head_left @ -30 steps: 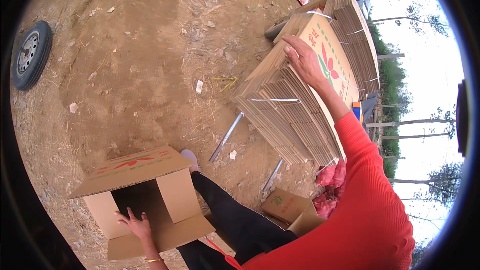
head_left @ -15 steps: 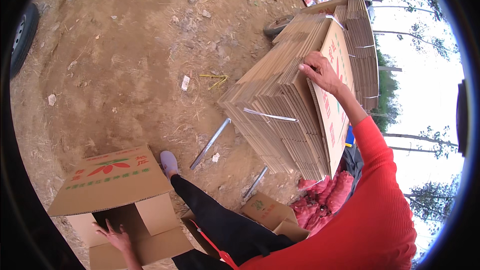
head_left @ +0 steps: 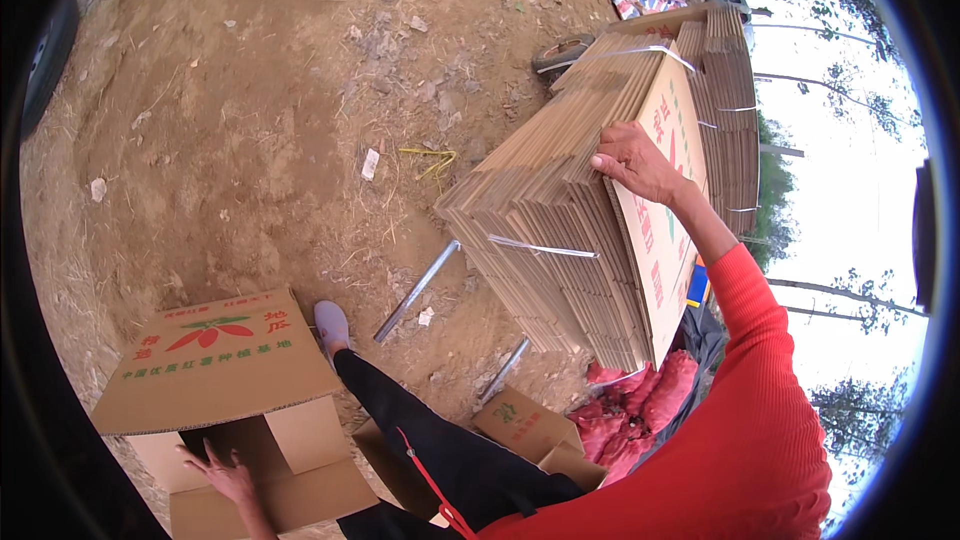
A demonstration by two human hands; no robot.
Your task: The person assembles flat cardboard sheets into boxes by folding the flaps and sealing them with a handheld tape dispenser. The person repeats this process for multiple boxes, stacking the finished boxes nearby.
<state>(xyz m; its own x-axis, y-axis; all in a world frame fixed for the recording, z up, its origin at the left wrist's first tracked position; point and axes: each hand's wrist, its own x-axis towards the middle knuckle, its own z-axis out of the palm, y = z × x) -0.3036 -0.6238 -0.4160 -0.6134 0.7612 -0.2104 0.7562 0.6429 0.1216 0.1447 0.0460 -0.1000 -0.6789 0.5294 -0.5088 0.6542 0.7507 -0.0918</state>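
My right hand (head_left: 640, 162) is closed over the edge of the outermost flattened cardboard box (head_left: 662, 230), thumb on the edge and fingers curled over the printed face. That box belongs to a tall strapped stack of flattened boxes (head_left: 540, 230). At the lower left stands an opened cardboard box (head_left: 215, 360) with red and green print and its flaps out. My left hand (head_left: 222, 475) reaches to its opening with fingers spread, holding nothing that I can see.
Red mesh sacks (head_left: 655, 400) lie beyond the stack's near end. Another printed box (head_left: 525, 430) sits beside my leg. Metal bars (head_left: 418, 290) jut out below the stack. A second stack of flattened boxes (head_left: 728, 120) stands behind. A tire (head_left: 52, 65) shows at the far left.
My right hand has shifted slightly down along the box edge, and the gap behind that flattened box looks narrower. My left hand stays at the opened box with fingers spread.
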